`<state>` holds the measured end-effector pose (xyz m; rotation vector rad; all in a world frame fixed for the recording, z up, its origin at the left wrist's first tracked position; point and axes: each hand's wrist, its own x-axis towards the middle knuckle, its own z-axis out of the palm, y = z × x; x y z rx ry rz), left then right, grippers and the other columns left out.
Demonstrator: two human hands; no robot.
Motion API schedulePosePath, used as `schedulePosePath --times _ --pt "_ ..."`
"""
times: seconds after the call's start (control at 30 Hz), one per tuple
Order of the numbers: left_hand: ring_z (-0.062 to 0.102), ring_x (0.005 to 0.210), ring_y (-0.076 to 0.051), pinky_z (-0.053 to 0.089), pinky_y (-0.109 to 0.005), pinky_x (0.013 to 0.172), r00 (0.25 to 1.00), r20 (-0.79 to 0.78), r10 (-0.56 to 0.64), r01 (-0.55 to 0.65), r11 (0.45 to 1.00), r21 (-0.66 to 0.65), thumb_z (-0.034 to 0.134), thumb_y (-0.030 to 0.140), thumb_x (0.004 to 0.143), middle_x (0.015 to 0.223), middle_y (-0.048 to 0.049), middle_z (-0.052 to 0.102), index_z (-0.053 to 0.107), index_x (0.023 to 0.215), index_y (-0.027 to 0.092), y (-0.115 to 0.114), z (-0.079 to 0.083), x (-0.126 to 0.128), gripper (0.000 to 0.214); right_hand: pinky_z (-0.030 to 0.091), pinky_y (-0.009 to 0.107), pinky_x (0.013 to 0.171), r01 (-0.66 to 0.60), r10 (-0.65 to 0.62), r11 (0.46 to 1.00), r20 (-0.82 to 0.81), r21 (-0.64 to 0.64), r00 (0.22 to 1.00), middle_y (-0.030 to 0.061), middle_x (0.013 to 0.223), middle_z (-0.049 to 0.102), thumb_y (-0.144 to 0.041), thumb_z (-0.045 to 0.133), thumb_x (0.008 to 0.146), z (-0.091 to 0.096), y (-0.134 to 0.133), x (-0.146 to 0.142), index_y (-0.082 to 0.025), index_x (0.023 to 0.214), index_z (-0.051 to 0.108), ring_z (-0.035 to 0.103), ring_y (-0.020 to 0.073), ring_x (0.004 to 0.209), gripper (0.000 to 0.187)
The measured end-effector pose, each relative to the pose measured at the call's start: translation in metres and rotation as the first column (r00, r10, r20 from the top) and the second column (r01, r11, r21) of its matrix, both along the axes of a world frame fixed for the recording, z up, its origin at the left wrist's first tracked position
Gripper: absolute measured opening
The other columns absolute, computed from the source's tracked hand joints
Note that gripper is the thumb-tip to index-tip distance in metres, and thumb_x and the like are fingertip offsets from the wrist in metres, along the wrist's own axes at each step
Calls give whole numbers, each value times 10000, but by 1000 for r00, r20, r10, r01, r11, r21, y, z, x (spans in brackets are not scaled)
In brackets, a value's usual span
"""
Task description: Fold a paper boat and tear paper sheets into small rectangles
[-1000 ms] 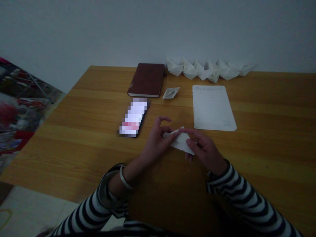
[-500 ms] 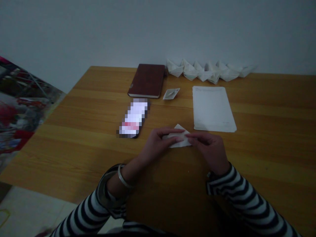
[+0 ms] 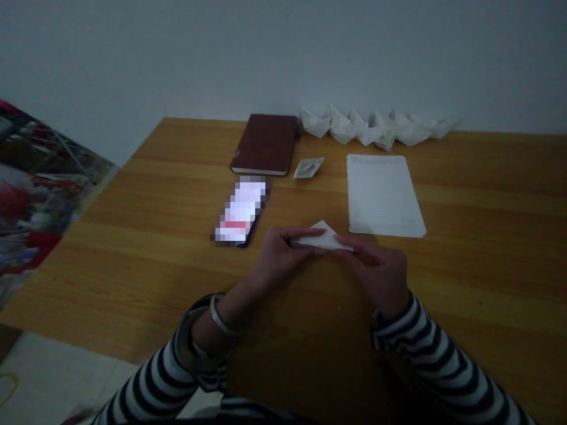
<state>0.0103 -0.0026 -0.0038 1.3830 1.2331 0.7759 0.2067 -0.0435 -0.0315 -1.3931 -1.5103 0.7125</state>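
Two bare hands, the left hand (image 3: 281, 257) and the right hand (image 3: 378, 274), pinch tight on one white folded paper triangle (image 3: 321, 238), which sits just in front of a flat white lined paper sheet (image 3: 384, 196).

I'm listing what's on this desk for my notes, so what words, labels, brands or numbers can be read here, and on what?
No text here can be read.
Sheet of paper: faint lines of print, too small and blurred to read.
Phone: screen pixelated, unreadable.
Dark red notebook: small mark low on the cover, too small to read.
Folded white paper: no writing visible.
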Motion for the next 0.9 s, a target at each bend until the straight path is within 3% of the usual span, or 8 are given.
schedulePosePath --times 0.13,0.27,0.4,0.6,0.7,0.8,0.9 --pt "711 895 -206 565 -321 839 999 38 27 -25 998 -49 838 249 655 1021 -81 765 756 1028 187 2 2 -1 387 637 359 743 66 -66 998 -57 -2 996 9 912 786 -275 734 796 -1 -1 -2 -282 958 768 752 198 775 166" --pt "711 872 -169 577 -306 837 989 148 17 -6 997 -72 730 276 786 1045 -51 761 719 1115 200 4 4 -4 338 644 377 763 116 -131 989 -182 -89 974 29 910 786 -273 743 775 1 2 -3 -248 935 773 756 212 800 165" --pt "709 874 -166 583 -293 820 974 221 43 -26 996 -81 668 328 847 1037 -66 760 736 1075 176 5 3 -5 282 647 370 765 141 -171 981 -250 -137 953 31 886 787 -259 766 742 4 3 -4 -237 898 777 759 210 790 158" --pt "716 778 -156 582 -268 771 959 235 158 -136 985 -110 780 294 747 874 -67 780 737 1066 166 6 -1 -6 347 648 371 744 150 -184 977 -250 -150 950 34 869 788 -257 765 747 2 4 -3 -235 900 774 759 212 776 155" --pt "720 822 -166 581 -285 796 958 258 122 -99 990 -99 809 260 706 926 -68 777 727 1073 165 6 0 -4 388 648 368 735 138 -171 979 -249 -148 953 34 859 789 -260 761 750 1 4 -3 -232 898 773 758 209 759 151" --pt "714 881 -205 581 -337 820 982 188 36 -26 998 -57 825 258 671 1008 -92 762 735 1034 149 6 0 -2 390 642 377 766 85 -114 987 -230 -134 967 35 878 788 -270 762 751 1 2 -4 -234 894 775 758 213 782 148" --pt "689 862 -215 563 -363 816 999 -39 24 -19 990 141 798 242 702 926 -81 747 770 929 175 7 -2 -4 239 638 374 766 49 -80 988 -217 -145 973 36 887 788 -289 756 761 2 2 -5 -235 901 775 757 217 796 151"
